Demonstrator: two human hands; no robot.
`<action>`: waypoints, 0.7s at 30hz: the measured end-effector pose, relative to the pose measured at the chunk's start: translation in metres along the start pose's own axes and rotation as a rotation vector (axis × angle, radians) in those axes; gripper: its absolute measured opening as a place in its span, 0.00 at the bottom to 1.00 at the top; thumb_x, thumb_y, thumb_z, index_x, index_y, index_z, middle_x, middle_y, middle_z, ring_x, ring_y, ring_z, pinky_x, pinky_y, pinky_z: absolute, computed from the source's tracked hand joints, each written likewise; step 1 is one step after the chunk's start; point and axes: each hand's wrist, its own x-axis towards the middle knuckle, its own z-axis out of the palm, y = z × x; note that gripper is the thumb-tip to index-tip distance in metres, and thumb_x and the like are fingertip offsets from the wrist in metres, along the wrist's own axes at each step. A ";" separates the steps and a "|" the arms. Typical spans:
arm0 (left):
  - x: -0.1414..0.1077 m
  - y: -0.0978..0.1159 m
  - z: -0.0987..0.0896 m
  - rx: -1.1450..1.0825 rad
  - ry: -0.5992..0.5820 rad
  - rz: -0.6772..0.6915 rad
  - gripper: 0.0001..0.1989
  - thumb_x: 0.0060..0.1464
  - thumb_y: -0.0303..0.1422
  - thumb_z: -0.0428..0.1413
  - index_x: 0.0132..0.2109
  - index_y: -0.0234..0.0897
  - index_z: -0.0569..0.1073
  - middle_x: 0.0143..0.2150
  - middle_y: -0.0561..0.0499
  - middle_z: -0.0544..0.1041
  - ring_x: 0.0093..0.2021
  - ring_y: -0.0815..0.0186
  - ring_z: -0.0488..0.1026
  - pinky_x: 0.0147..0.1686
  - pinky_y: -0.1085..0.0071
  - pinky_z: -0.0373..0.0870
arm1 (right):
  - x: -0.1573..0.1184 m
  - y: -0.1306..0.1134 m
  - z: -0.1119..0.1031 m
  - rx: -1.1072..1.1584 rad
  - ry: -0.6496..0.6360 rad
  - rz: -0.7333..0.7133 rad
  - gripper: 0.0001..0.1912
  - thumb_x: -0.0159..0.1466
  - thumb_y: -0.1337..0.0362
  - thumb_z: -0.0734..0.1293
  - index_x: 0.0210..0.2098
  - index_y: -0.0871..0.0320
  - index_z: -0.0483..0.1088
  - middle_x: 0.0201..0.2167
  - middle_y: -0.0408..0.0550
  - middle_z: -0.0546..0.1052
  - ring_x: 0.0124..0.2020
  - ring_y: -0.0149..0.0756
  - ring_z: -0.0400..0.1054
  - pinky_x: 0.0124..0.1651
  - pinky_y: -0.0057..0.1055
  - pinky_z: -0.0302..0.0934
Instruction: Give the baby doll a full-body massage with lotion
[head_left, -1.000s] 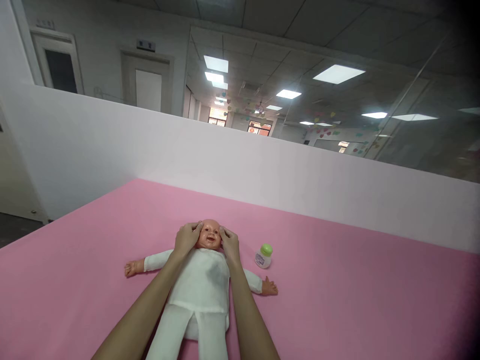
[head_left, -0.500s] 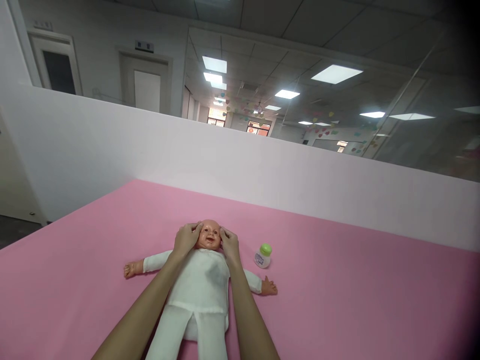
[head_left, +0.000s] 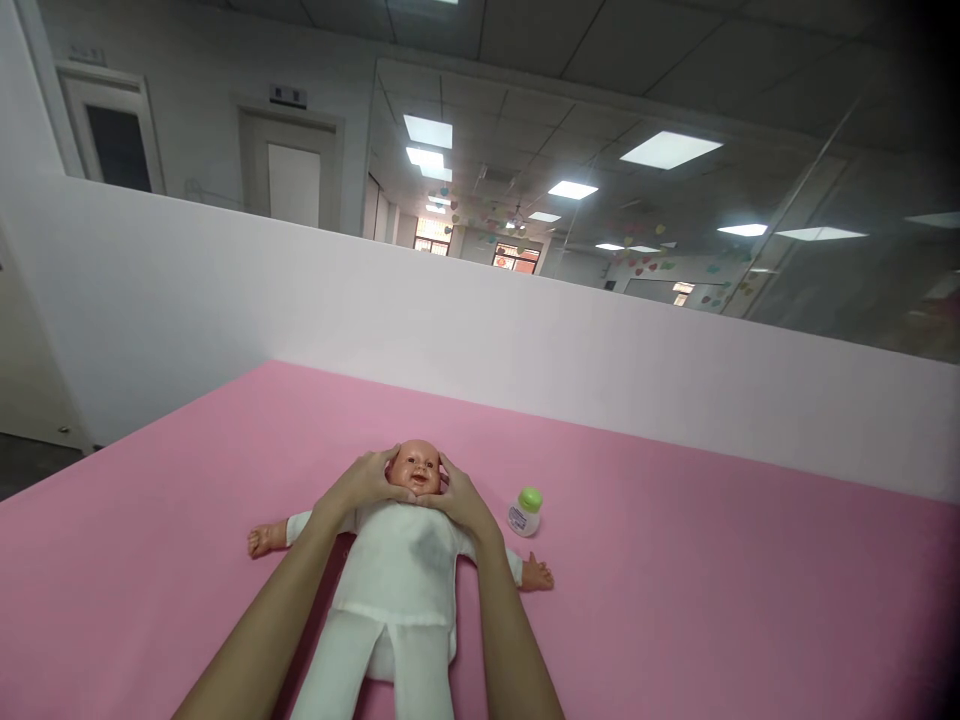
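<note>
Doll (head_left: 401, 575) is laid face up on pink table (head_left: 675, 580); its head (head_left: 417, 454) is held btwn L hand (head_left: 367, 478) & R hand (head_left: 465, 499), thumbs by chin, fingers clamped round sides.

two bare hands (head_left: 366, 479), slim fingers (head_left: 386, 457); long bare forearms (head_left: 274, 615), tapering toward narrow wrists (head_left: 328, 510)

White partition (head_left: 480, 325), pale door (head_left: 293, 185), lit ceiling panels (head_left: 671, 150), distant window (head_left: 433, 235)
</note>
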 end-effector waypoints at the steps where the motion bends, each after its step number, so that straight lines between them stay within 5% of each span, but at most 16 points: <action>1: 0.000 -0.002 0.000 -0.002 0.000 0.005 0.40 0.39 0.50 0.69 0.59 0.38 0.75 0.49 0.43 0.82 0.45 0.49 0.78 0.40 0.65 0.71 | -0.001 0.001 -0.001 -0.007 0.005 -0.001 0.41 0.52 0.59 0.80 0.63 0.49 0.67 0.61 0.48 0.75 0.61 0.50 0.69 0.63 0.49 0.65; 11: -0.003 -0.017 -0.009 -0.199 -0.112 0.053 0.36 0.50 0.42 0.64 0.66 0.39 0.71 0.54 0.45 0.81 0.45 0.52 0.78 0.43 0.64 0.72 | -0.002 0.024 -0.020 0.125 -0.062 0.032 0.48 0.55 0.57 0.79 0.71 0.49 0.58 0.73 0.50 0.60 0.72 0.48 0.54 0.72 0.48 0.52; 16: -0.001 -0.011 -0.008 0.002 -0.075 0.025 0.45 0.43 0.49 0.69 0.67 0.40 0.70 0.54 0.44 0.81 0.48 0.49 0.77 0.43 0.64 0.71 | -0.003 0.002 -0.009 0.035 -0.072 -0.003 0.48 0.50 0.58 0.82 0.67 0.47 0.63 0.66 0.49 0.70 0.65 0.50 0.65 0.65 0.45 0.63; 21: -0.001 0.001 -0.003 0.145 0.001 0.016 0.37 0.41 0.50 0.68 0.57 0.39 0.77 0.43 0.45 0.83 0.39 0.51 0.78 0.36 0.66 0.68 | -0.002 -0.012 0.001 -0.158 0.029 0.012 0.41 0.51 0.54 0.80 0.61 0.50 0.69 0.57 0.49 0.77 0.57 0.51 0.72 0.59 0.46 0.67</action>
